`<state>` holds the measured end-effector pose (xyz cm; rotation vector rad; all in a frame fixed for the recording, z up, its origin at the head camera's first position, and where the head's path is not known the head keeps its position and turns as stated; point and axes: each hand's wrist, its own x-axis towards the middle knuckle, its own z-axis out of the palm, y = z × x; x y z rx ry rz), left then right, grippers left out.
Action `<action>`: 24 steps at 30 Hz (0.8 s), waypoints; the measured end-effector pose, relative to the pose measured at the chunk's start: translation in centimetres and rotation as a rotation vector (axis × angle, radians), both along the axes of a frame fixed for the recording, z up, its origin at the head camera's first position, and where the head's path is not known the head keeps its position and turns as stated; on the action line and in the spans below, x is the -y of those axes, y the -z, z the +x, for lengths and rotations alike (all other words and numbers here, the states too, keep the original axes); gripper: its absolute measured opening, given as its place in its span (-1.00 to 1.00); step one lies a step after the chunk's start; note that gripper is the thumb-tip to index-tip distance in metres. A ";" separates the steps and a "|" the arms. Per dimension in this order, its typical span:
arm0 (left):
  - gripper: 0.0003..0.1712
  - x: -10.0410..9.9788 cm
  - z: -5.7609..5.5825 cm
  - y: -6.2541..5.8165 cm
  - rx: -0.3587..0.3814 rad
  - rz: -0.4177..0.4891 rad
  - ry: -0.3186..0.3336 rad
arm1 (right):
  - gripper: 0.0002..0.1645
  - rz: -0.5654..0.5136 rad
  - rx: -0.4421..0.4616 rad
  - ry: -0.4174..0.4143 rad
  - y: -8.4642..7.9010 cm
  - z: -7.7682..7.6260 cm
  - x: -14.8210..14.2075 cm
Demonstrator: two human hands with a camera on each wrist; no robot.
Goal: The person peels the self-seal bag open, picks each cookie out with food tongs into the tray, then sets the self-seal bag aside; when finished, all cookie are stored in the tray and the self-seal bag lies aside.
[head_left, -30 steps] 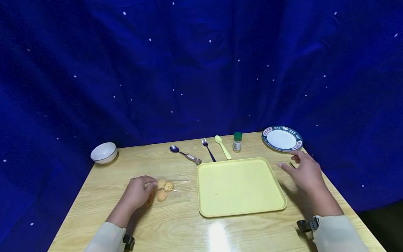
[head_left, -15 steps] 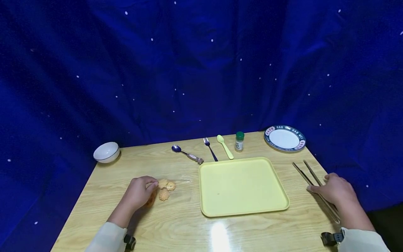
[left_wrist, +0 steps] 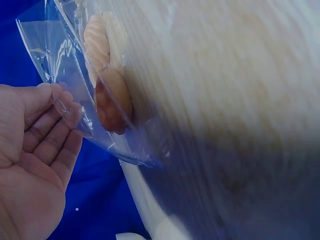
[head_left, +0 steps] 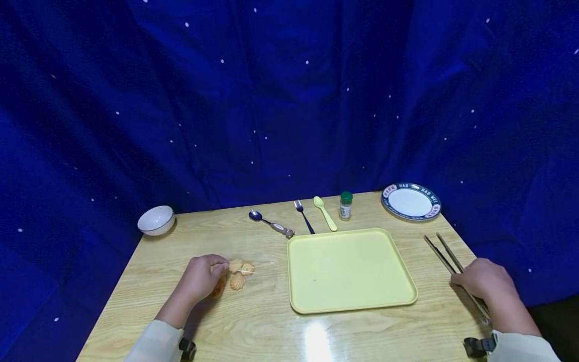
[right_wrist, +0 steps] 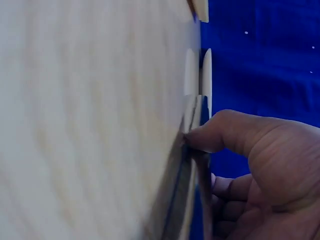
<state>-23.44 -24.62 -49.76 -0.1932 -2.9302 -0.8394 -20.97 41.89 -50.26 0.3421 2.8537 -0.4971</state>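
Left hand [head_left: 201, 279] pinches the edge of a clear bag [left_wrist: 65, 55] between thumb and fingers, probably to steady it; the cookies [head_left: 237, 281] lie inside, on the desk [head_left: 253, 332] left of the tray [head_left: 353, 271]. Right hand [head_left: 486, 279], thumb opposing curled fingers, grips the tongs [head_left: 445, 262] partway along, tips spread and facing away, presumably so a squeeze would close them; whether lifted, cannot tell.

From the head view, my left hand [head_left: 198, 279] partly hides a browner cookie [head_left: 219, 288]. My right hand [head_left: 487, 280] covers part of the tongs [head_left: 440, 255].
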 end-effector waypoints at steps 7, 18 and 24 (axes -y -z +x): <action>-0.82 -0.1 -0.1 0.2 -0.007 0.000 -0.004 | -0.48 -0.040 -0.047 0.026 0.1 0.1 -0.1; -0.83 -0.1 0.0 -0.1 -0.021 -0.007 0.006 | -0.71 -0.176 -0.411 -0.205 -2.3 -1.3 4.1; -0.82 -0.2 0.0 0.0 -0.018 -0.006 0.008 | -0.70 -0.184 -0.453 -0.429 -3.8 -2.2 9.1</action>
